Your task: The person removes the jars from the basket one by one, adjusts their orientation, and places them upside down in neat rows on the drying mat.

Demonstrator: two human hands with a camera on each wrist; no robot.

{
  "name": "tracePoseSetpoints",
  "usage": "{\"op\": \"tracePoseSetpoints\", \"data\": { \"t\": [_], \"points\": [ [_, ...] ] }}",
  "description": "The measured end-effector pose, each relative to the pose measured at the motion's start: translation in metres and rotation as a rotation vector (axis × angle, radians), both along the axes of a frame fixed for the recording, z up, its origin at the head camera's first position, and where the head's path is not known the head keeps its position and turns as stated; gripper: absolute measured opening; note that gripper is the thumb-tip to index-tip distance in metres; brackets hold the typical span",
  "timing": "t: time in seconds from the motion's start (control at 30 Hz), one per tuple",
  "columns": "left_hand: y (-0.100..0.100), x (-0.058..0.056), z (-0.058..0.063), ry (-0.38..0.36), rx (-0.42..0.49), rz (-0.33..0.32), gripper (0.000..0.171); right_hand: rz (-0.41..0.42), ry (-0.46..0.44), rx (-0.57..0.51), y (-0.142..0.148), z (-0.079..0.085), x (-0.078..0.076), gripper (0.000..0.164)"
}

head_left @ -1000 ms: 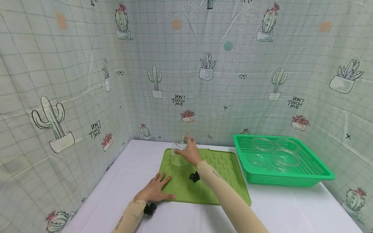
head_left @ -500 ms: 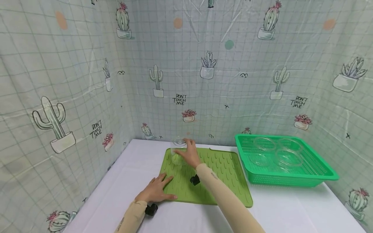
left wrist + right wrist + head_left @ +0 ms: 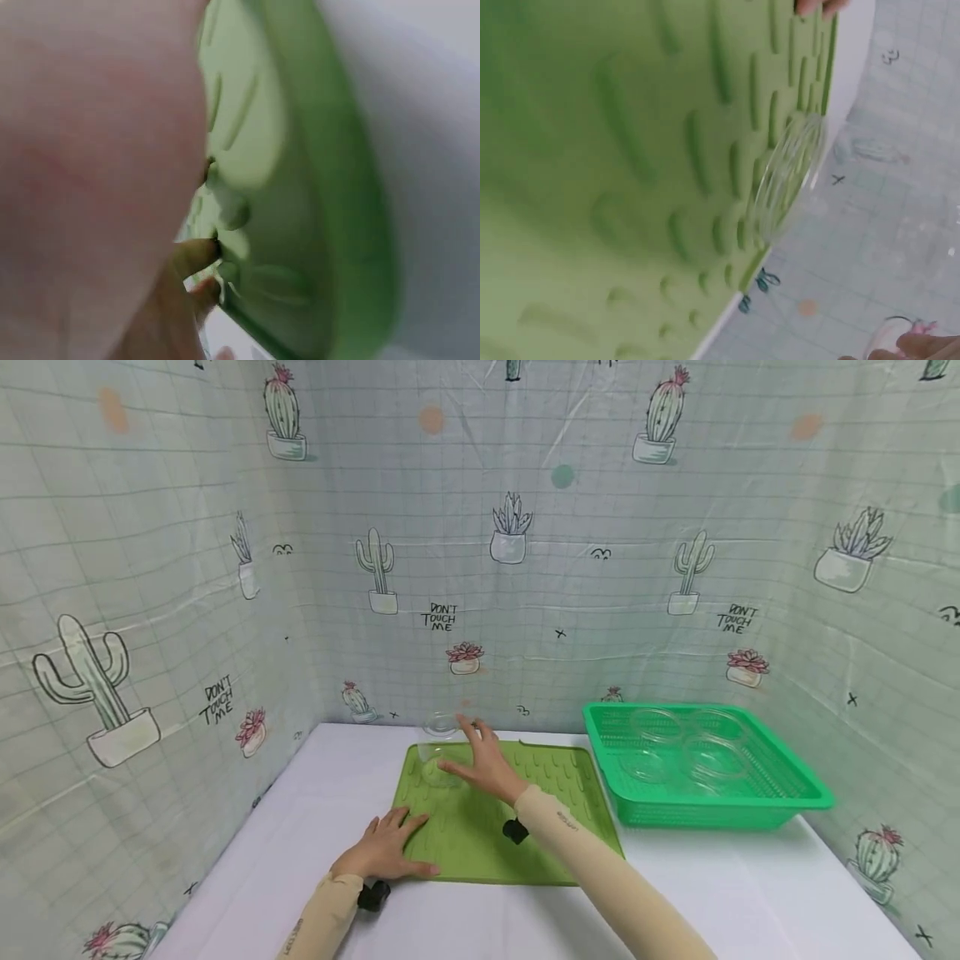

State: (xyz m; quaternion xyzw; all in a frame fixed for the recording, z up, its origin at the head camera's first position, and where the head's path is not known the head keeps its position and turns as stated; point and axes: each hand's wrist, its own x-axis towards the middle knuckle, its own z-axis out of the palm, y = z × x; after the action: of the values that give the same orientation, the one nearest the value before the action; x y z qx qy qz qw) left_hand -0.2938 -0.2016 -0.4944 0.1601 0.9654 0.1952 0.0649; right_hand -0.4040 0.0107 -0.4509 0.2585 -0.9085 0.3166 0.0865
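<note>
A clear, see-through container with a round rim (image 3: 433,748) stands at the far left of the green ridged mat (image 3: 510,852). Beside its right side is my right hand (image 3: 489,767), fingers and thumb spread; the thumb tip overlaps the container in the head view. In the right wrist view the container's round base (image 3: 787,180) rests on the mat near its edge, and the fingertips (image 3: 930,346) show apart from it at the lower right. My left hand (image 3: 384,846) lies with fingers extended on the mat's front left corner, pressing its edge; the left wrist view shows the mat's underside or edge close up.
A green plastic basket (image 3: 720,814) stands right of the mat, holding several clear round dishes (image 3: 716,758). White cloth (image 3: 300,827) covers the table. A cactus-print curtain (image 3: 517,593) closes off the back and both sides.
My right hand's fingers have opened away from the clear container, which stays at the mat's far left. The head view has turned slightly right. My left hand keeps its place on the mat.
</note>
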Motion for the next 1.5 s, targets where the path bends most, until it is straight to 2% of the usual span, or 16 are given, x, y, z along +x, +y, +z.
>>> {"op": "tracePoseSetpoints", "data": {
  "t": [0.17, 0.4, 0.53, 0.7, 0.87, 1.0, 1.23, 1.4, 1.5],
  "points": [
    [-0.005, -0.004, 0.001, 0.005, 0.001, -0.038, 0.098, -0.008, 0.1, 0.127, 0.025, 0.004, 0.017, 0.093],
    [-0.015, 0.001, 0.001, -0.021, 0.043, -0.047, 0.102, -0.061, 0.134, 0.218, 0.07, 0.012, 0.046, 0.094],
    [-0.023, 0.004, -0.002, -0.019, 0.058, -0.054, 0.102, -0.093, 0.162, 0.223, 0.098, 0.017, 0.061, 0.093],
    [-0.03, 0.005, -0.003, 0.02, 0.084, -0.069, 0.103, -0.137, 0.163, 0.147, 0.137, 0.027, 0.074, 0.092],
    [-0.031, 0.006, 0.0, 0.043, 0.082, -0.071, 0.102, -0.239, 0.092, 0.006, 0.184, 0.042, 0.072, 0.09],
    [-0.027, 0.004, 0.003, 0.02, 0.069, -0.067, 0.102, -0.337, -0.028, -0.084, 0.218, 0.054, 0.062, 0.095],
    [-0.016, -0.006, 0.007, 0.01, 0.056, -0.098, 0.101, -0.414, -0.151, -0.067, 0.256, 0.065, 0.046, 0.104],
    [-0.007, -0.012, 0.007, 0.006, 0.074, -0.132, 0.101, -0.46, -0.295, -0.077, 0.27, 0.065, 0.037, 0.112],
    [0.0, -0.016, 0.006, 0.003, 0.078, -0.152, 0.101, -0.489, -0.344, -0.084, 0.279, 0.063, 0.031, 0.112]
  ]
}}
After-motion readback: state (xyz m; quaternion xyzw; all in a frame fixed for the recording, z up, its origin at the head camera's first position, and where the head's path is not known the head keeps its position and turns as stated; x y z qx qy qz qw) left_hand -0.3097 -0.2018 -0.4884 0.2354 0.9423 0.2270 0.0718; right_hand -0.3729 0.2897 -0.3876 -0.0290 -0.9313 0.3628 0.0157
